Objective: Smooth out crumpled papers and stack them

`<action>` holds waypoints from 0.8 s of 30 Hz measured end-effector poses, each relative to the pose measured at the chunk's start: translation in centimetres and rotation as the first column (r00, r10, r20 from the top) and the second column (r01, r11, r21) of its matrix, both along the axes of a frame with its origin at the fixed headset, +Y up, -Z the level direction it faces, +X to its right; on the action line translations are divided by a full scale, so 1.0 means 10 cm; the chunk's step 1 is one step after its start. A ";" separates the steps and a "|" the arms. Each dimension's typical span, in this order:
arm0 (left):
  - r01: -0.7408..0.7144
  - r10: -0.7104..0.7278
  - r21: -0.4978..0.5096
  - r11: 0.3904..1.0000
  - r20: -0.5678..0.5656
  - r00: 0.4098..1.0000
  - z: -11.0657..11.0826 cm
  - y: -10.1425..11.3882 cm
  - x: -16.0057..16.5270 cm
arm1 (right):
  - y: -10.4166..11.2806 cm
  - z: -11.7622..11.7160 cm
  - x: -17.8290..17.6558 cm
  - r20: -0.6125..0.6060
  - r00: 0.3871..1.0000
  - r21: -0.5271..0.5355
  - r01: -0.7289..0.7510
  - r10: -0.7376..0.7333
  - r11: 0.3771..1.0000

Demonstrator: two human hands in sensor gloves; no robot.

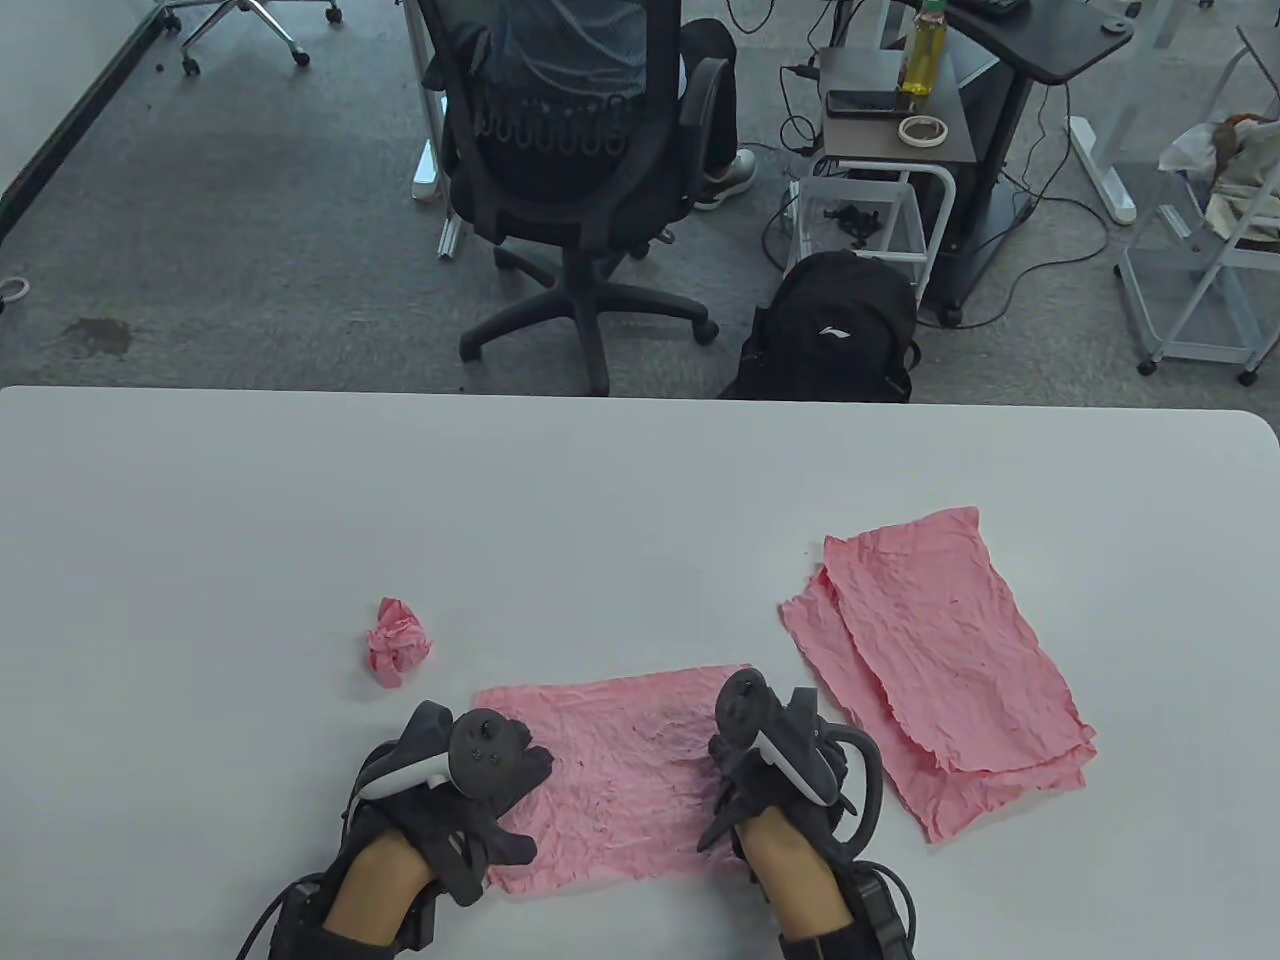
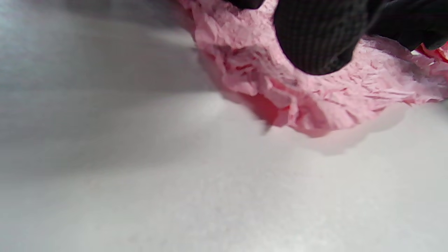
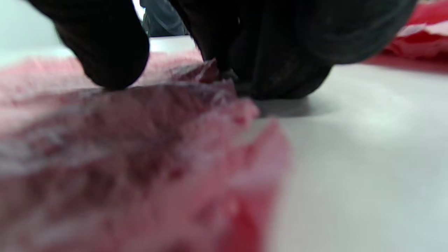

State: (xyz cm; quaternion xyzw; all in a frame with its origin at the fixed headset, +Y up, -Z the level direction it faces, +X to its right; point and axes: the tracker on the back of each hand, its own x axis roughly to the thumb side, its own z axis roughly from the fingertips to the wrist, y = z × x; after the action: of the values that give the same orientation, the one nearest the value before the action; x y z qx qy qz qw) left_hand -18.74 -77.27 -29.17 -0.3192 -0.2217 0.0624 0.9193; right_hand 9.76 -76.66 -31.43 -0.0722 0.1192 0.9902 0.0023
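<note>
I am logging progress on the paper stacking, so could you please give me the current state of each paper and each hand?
Sheet between the hands: spread out on the table, still wrinkled.
Stack: two flattened sheets, overlapped and slightly offset.
Paper ball: still crumpled, lying apart.
Left hand: resting on the sheet's left edge.
Right hand: fingers pressing the sheet's right edge.

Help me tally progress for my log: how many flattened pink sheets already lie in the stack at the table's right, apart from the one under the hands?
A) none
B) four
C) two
C: the stack shows two overlapping flattened sheets, one offset on the other, while a third sheet lies under the left hand and right hand, and one crumpled ball waits.
</note>
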 end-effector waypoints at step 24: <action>0.000 0.000 -0.010 1.000 0.005 1.000 0.01 -0.04 0.05 | -0.09 0.03 0.32 0.055 0.105 0.150 0.982 -0.993 0.112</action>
State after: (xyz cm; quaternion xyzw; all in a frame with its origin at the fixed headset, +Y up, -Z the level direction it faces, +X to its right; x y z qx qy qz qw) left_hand -18.28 -77.65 -29.10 -0.3240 -0.2238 0.0629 0.9170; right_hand 13.00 -77.60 -31.11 -0.0442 0.0990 0.7331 0.6714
